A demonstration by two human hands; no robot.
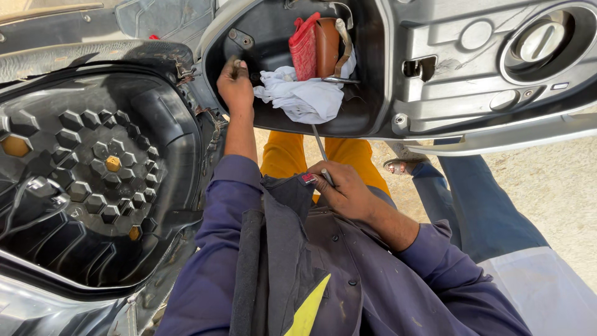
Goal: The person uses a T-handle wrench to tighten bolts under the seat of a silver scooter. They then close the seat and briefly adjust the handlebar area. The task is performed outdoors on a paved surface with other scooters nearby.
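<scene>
My left hand (235, 84) reaches into the scooter's under-seat storage compartment (367, 118). Its fingers are closed on a small dark part at the compartment's left side; what that part is stays unclear. My right hand (348, 190) rests near my chest and grips a thin metal tool (319, 144), whose shaft points up toward the compartment's lower rim. Inside the compartment lie a crumpled white cloth (305, 96), a red pouch (303, 46) and a brown leather case (326, 46).
The raised seat's black underside (93, 174), with its hexagon pattern, fills the left. A fuel filler cap (541, 40) sits in the grey panel at upper right. Another person's blue-trousered leg (479, 205) and sandalled foot (398, 165) stand on sandy ground at the right.
</scene>
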